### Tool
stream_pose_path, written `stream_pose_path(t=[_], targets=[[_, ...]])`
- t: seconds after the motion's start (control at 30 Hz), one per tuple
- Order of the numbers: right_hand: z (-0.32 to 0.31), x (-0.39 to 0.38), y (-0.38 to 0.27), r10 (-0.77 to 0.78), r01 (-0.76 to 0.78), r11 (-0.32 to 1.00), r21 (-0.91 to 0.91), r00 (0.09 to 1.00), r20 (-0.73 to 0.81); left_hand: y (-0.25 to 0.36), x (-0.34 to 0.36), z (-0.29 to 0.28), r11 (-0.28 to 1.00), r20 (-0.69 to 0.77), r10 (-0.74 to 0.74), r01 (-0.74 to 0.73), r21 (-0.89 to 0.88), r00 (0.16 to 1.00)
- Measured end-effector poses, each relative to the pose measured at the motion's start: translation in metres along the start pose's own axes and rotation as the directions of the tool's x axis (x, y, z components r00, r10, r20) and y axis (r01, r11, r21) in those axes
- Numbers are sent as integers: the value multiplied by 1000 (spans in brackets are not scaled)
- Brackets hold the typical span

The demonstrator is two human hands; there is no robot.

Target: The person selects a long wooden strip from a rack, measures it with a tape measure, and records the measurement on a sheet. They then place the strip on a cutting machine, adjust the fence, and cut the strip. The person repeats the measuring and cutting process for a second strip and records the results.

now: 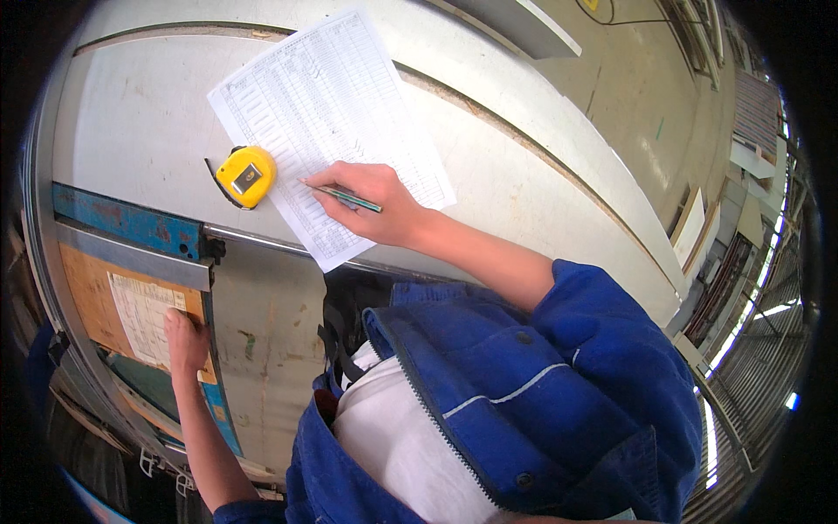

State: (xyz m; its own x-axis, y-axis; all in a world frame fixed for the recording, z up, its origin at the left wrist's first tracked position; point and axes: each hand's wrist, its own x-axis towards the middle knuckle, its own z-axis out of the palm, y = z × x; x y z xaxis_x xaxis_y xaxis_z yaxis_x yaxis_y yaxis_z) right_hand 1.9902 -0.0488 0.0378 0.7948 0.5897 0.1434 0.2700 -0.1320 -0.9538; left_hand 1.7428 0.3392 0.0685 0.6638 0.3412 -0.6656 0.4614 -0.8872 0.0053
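Observation:
A slim, dark greenish pencil (358, 201) is pinched in my right hand (377, 203), its tip low over a printed table sheet (349, 105). The sheet lies at a slant on a long pale panel (524, 188), and its near corner hangs past the panel's edge. Just left of the sheet, touching or overlapping its edge, sits a yellow tape measure (247, 177) with a metal clip and a black strap. Lower left, my left hand (186, 342) is closed at the right edge of a smaller, worn paper (140, 314) on a wooden board (83, 288). Some of its fingers are hidden.
A blue, scuffed metal bar (127, 220) and a grey metal strip (131, 253) run above the wooden board. Another pale panel (524, 26) lies at the far side. Boards (690, 227) lean at the right, beside the concrete floor (655, 113).

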Motion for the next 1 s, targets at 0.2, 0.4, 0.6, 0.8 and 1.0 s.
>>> stream_pose_path(t=[0.2, 0.4, 0.6, 0.8, 1.0], targets=[[0, -9, 8, 3, -3, 1000, -3, 999, 54, -6, 2, 2, 999, 64, -29, 30, -21, 998], [1, -25, 5, -42, 40, 999, 33, 996, 79, -8, 5, 1, 1000, 63, -6, 4, 23, 998], [-2, -22, -3, 48, -48, 994, 98, 999, 7, -13, 7, 2, 1000, 49, 0, -1, 15, 999], [-44, 4, 7, 23, -53, 992, -117, 970, -240, -14, 6, 3, 999, 40, 20, -21, 28, 999], [-55, 21, 28, 47, -99, 986, -130, 933, -356, -18, 7, 5, 1000, 29, 7, -7, 10, 1000]])
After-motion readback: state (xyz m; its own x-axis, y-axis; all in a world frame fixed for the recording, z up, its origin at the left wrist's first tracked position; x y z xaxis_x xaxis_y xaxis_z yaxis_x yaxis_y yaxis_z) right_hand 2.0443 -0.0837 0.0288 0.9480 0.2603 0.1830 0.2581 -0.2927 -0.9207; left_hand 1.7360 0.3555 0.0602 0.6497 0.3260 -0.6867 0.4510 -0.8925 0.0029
